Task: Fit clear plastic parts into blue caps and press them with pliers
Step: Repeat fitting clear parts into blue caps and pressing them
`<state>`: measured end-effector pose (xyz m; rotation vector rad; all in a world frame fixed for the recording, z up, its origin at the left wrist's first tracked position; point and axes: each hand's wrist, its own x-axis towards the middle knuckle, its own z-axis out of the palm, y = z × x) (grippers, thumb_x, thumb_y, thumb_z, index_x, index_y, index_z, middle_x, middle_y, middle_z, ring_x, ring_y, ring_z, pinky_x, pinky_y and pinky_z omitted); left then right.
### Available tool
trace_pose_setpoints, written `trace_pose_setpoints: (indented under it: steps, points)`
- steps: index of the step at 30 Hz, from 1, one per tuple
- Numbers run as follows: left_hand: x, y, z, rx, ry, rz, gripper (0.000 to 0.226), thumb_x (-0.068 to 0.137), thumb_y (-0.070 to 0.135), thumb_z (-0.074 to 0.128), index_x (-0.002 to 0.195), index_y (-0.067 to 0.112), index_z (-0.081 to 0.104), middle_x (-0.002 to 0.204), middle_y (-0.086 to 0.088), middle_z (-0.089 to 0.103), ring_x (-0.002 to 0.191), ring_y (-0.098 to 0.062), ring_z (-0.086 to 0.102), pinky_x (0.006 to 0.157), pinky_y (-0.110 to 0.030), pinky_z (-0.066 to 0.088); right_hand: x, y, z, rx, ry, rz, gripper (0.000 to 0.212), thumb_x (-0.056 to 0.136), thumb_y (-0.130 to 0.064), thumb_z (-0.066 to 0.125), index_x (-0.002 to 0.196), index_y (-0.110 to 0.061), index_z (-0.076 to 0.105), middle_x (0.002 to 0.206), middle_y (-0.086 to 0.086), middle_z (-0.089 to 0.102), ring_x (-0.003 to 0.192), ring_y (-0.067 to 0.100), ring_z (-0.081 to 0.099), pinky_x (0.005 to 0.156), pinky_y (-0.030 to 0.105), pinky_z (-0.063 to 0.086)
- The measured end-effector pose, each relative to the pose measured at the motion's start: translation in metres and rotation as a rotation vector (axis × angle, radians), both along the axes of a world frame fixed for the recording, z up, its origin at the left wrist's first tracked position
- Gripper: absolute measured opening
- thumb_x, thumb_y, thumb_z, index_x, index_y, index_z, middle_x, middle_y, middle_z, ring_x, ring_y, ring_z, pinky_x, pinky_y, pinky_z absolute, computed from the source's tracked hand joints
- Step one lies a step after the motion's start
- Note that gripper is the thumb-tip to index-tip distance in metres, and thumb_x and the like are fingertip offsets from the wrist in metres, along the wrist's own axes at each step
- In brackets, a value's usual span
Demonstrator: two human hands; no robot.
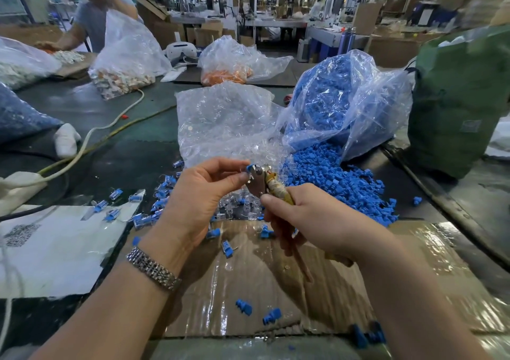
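Observation:
My left hand (pixel 205 194) pinches a small blue cap (pixel 250 168) with a clear part between thumb and fingertips, holding it at the jaws of the pliers (pixel 260 180). My right hand (pixel 306 219) grips the pliers' taped handles, jaws pointing up and left onto the cap. Behind them a clear bag of clear plastic parts (pixel 220 125) lies open, with loose clear parts (pixel 237 208) under my hands. A big bag (pixel 339 97) spills a heap of blue caps (pixel 339 183) to the right. Assembled blue-and-clear pieces (pixel 143 216) lie scattered at left.
A taped cardboard sheet (pixel 276 277) covers the table in front of me, with a few stray caps. White paper (pixel 55 249) lies at left, cables (pixel 91 141) cross the table, a green bag (pixel 463 97) stands at right. Another person (pixel 93 14) works at the far left among other bags.

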<state>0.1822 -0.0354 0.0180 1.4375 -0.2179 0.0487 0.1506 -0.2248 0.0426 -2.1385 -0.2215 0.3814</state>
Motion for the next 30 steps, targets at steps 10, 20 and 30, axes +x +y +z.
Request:
trace_pose_setpoints:
  steps: [10, 20, 30]
  points:
    - [0.002, 0.007, 0.003, 0.156, -0.032, 0.123, 0.019, 0.085, 0.009, 0.073, 0.099, 0.021, 0.076, 0.096, 0.003, 0.077, 0.093, -0.009, 0.071, 0.083, -0.022, 0.058, 0.006, -0.007, -0.001, -0.083, -0.026, -0.059, 0.066, 0.094, -0.064, 0.051, 0.099, 0.0, 0.066, 0.086, 0.017, 0.074, 0.073, 0.035, 0.072, 0.082, 0.053, 0.057]
    - [0.001, 0.015, -0.002, 1.394, -0.254, 0.5, 0.011, 0.087, 0.025, 0.06, 0.086, 0.033, 0.067, 0.094, 0.006, 0.043, 0.102, -0.019, 0.042, 0.088, -0.041, 0.028, 0.021, -0.034, -0.016, -0.76, -0.21, -0.357, 0.046, 0.092, -0.063, 0.056, 0.081, -0.019, 0.051, 0.084, 0.001, 0.058, 0.077, 0.022, 0.057, 0.057, 0.033, 0.037]
    - [-0.001, -0.014, -0.027, 1.362, -0.376, 0.051, 0.018, 0.097, 0.046, 0.058, 0.106, 0.035, 0.067, 0.101, 0.014, 0.055, 0.103, -0.007, 0.052, 0.108, -0.037, 0.036, 0.023, -0.029, -0.024, -0.904, -0.149, -0.37, 0.057, 0.089, -0.065, 0.059, 0.112, -0.013, 0.054, 0.122, 0.014, 0.054, 0.114, 0.035, 0.052, 0.095, 0.049, 0.047]
